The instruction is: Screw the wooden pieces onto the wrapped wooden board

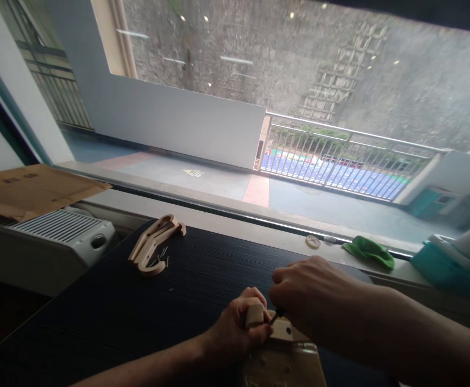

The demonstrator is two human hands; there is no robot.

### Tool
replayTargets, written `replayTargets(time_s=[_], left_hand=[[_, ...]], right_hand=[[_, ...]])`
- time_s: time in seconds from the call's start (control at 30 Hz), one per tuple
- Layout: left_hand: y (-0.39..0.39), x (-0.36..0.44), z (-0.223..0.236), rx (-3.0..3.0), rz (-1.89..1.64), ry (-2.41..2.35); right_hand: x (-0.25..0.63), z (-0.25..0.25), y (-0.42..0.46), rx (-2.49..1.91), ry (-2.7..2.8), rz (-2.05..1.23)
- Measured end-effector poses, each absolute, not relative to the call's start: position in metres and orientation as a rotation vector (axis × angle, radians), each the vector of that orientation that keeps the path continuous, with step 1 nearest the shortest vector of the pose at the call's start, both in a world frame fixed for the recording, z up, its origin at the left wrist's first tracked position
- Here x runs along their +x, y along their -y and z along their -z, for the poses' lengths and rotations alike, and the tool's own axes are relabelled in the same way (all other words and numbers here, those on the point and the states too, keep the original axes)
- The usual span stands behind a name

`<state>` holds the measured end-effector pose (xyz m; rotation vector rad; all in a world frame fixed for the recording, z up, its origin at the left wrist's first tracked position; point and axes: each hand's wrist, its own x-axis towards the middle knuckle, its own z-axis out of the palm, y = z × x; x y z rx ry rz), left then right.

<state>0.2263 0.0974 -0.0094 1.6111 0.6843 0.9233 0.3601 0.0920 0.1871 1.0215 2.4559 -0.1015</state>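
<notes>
My left hand [245, 317] is closed around a pale wooden hook [255, 315], whose curved end sticks up between the fingers. The hook's flat part, with a dark hole in it, lies along the edge of a yellowish wooden block [285, 368]. Over it my right hand [305, 287] is closed on a screwdriver [276, 317]; only its dark shaft shows, slanting down to the wood by my left thumb. The handle is hidden in my fist. Farther off to the left lie several more wooden hooks [148, 258], with small screws [163, 252] beside them.
The dark table [109, 317] reaches the window sill. A roll of tape [312, 241] and a green cloth [368, 252] lie on the sill, with a teal container [448, 269] at right. A brown envelope [37, 188] rests on the radiator [69, 231] at left.
</notes>
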Motion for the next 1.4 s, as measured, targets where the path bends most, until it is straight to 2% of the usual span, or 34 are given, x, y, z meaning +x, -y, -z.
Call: replayTargets(time_s=[0.27, 0.47, 0.7, 0.97, 1.2, 1.4], left_hand=[[-0.098, 0.226, 0.011, 1.615, -0.917, -0.665], [-0.097, 0.226, 0.011, 1.632, -0.931, -0.680], [-0.098, 0.226, 0.010, 1.631, -0.932, -0.694], [-0.097, 0.225, 0.012, 1.653, -0.928, -0.686], [-0.097, 0.226, 0.011, 1.630, -0.927, -0.680], [-0.096, 0.225, 0.009, 1.647, -0.923, -0.676]], right_hand=[[0.361, -0.183, -0.092, 1.184, -2.471, 0.103], [0.360, -0.193, -0.094, 1.069, -2.397, 0.078], [0.363, -0.183, -0.092, 1.154, -2.369, 0.057], [0.359, -0.194, -0.091, 1.104, -2.393, 0.121], [0.363, -0.182, -0.095, 1.114, -2.413, 0.101], [0.359, -0.198, -0.091, 1.127, -2.328, 0.087]])
